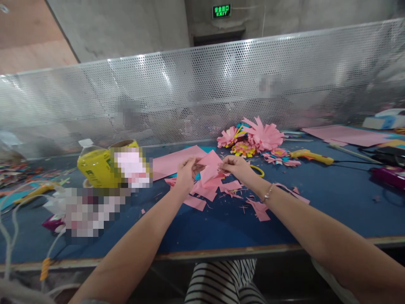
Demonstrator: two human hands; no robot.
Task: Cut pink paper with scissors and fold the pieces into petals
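Observation:
Between my two hands, a small piece of pink paper (210, 164) is held up above the table. The fingers of my left hand (189, 169) pinch its left edge. At its right edge, my right hand (233, 165) grips it between thumb and fingers. Below them lie loose pink paper scraps (207, 190) and thin trimmings on the blue tabletop. A larger pink sheet (171, 162) lies flat behind my left hand, partly over some blue paper. Near my right wrist shows a yellow loop (257, 170), perhaps a scissor handle, mostly hidden.
Pink, yellow and blue paper flowers (261, 137) are heaped behind my right hand. A yellow glue gun (311, 157) with a cord lies right of them. A yellow-labelled bottle (95, 164) and a blurred phone screen (131, 164) stand left. A perforated metal screen (190, 93) closes off the back.

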